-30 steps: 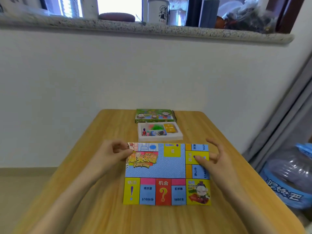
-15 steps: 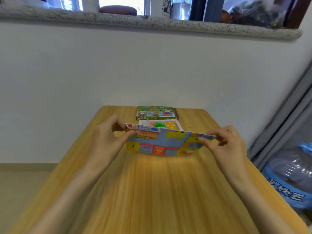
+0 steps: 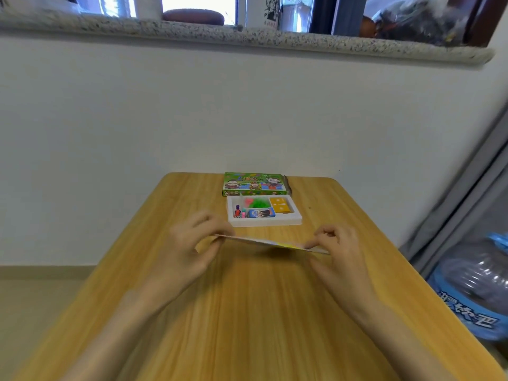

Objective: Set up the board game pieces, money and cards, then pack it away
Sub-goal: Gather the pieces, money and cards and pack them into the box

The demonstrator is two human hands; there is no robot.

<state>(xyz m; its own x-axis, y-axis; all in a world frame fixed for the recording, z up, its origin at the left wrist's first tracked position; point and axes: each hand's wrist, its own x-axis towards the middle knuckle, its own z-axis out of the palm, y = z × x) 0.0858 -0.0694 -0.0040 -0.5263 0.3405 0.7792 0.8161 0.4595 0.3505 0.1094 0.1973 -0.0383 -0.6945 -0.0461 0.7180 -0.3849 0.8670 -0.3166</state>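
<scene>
The paper game board (image 3: 270, 243) is lifted off the wooden table (image 3: 247, 312) and shows nearly edge-on as a thin strip. My left hand (image 3: 189, 251) pinches its left end and my right hand (image 3: 341, 254) pinches its right end. Just behind the board lies a white tray (image 3: 264, 222) holding small pawns, green and red pieces, a blue card pack and yellow cards. Behind the tray sits the green game box (image 3: 254, 184), flat by the table's far edge.
A white wall rises right behind the table, topped by a speckled stone sill (image 3: 247, 37) with cups and jars. A large blue water bottle (image 3: 472, 290) stands on the floor at the right, beside a grey curtain (image 3: 467, 204).
The board lay flat on the table a second ago; both hands took its side edges and lifted it, tilting it until it shows almost edge-on.
</scene>
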